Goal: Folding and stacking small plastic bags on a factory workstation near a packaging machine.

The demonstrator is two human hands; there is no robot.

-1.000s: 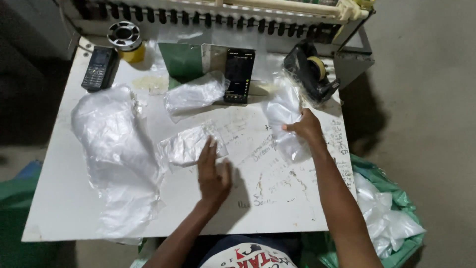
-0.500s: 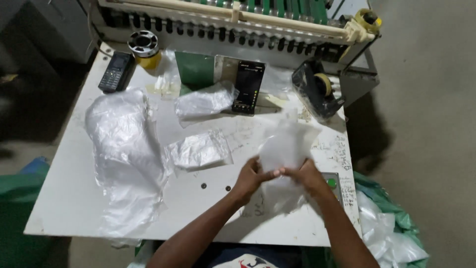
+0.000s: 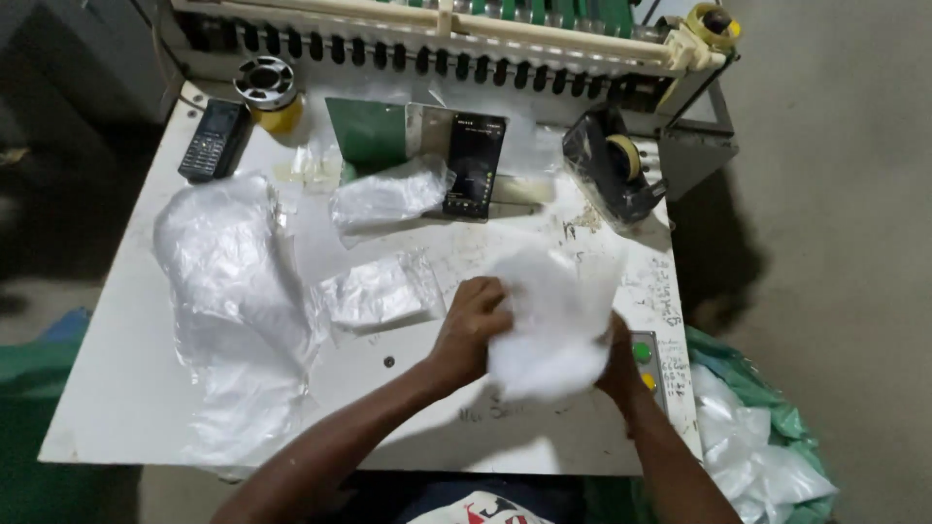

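While I lean over the white work table [image 3: 126, 408], this is how things stand.

Left hand: my left hand [image 3: 473, 325] is curled, fingers pinching the left edge of the clear plastic bag [image 3: 553, 320].
Right hand: my right hand [image 3: 621, 364] sits mostly behind the bag, gripping its right side; how its fingers lie I cannot tell.
Bag: held up between both hands, just above the table's right front part.
Left of my hands: a small flat packet [image 3: 374, 291], and beyond it a big crumpled plastic sheet [image 3: 228, 291].
Back of table: smartphone [image 3: 474, 165], keypad phone [image 3: 209, 141], tape dispenser [image 3: 612, 165].
Right, on the floor: green sack of plastic bags [image 3: 767, 446].
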